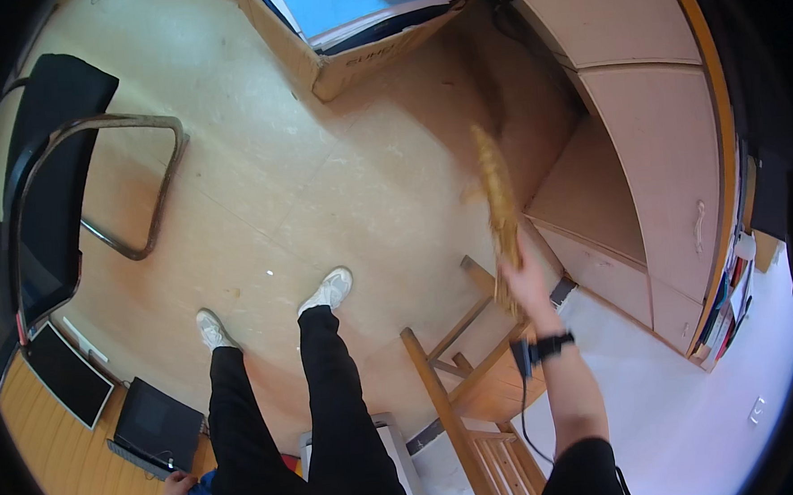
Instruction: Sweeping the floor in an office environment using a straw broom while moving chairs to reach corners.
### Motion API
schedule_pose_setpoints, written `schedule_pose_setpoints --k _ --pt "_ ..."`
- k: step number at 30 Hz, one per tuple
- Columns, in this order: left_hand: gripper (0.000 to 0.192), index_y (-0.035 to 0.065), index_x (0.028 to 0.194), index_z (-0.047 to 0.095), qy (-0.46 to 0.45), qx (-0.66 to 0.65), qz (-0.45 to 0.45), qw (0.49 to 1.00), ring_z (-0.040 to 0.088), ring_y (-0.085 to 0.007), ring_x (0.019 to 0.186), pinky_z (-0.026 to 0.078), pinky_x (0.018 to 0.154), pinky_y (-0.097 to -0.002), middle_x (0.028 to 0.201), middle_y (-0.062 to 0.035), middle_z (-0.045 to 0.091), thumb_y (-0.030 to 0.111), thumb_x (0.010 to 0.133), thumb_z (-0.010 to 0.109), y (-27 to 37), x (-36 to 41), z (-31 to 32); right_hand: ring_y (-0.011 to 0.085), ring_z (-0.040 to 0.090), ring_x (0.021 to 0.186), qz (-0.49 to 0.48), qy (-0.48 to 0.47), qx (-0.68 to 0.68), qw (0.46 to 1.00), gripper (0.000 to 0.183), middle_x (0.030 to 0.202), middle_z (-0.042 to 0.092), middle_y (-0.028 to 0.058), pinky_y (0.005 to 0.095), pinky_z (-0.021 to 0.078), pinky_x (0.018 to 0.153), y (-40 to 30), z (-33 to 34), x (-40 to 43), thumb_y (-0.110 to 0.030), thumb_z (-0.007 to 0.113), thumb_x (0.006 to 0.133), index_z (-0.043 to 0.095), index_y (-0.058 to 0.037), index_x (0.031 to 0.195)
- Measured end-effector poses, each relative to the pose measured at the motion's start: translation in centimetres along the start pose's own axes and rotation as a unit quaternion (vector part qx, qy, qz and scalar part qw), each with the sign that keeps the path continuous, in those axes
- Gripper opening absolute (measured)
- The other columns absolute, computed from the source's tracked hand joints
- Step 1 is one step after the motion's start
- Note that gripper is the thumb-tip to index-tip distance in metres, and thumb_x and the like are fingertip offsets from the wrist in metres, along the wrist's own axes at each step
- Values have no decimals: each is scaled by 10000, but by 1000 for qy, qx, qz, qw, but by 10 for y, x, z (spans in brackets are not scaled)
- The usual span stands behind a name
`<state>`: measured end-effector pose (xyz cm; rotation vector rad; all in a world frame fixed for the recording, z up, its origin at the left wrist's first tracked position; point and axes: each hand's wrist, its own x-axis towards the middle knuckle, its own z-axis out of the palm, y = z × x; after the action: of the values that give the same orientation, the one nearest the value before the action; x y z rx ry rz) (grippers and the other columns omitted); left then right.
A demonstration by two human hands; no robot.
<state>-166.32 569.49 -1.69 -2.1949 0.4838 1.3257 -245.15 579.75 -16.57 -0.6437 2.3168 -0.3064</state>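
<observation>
My right hand (524, 274), with a black band and a cable at the wrist, is closed around the lower part of a bundle of dried yellow stalks (499, 188), perhaps wheat ears. The bundle is held in the air, slightly blurred, near the open shelf of a pale cabinet (667, 152). At the lower left, my left hand (178, 491) grips a crumpled blue cloth (201, 494) beside my leg, close to a black box-shaped device (155, 421) on a wooden desk (78, 459).
A cardboard box (353, 68) holding papers and folders stands on the floor ahead. To the left is a black metal-framed chair (62, 164) near a monitor (69, 374). An upturned or tilted wooden chair (437, 380) is beside my right arm. Books (726, 304) line the cabinet's top.
</observation>
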Motion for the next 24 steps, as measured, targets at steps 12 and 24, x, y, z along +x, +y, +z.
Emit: schedule_pose_setpoints --k 12,24 --pt "126 38 782 569 8 -2 87 996 552 -153 618 464 586 -279 688 -45 571 127 735 645 41 0 -48 233 604 933 35 -18 -37 999 747 1079 604 168 309 461 806 -27 -46 -193 -163 655 713 316 -118 1377" --pt "151 28 808 620 -33 118 109 986 578 -145 686 484 643 -288 760 -52 622 131 711 672 51 42 -145 385 579 938 167 -237 47 956 956 1076 570 248 405 463 810 -145 167 -299 -198 628 687 32 -228 1434"
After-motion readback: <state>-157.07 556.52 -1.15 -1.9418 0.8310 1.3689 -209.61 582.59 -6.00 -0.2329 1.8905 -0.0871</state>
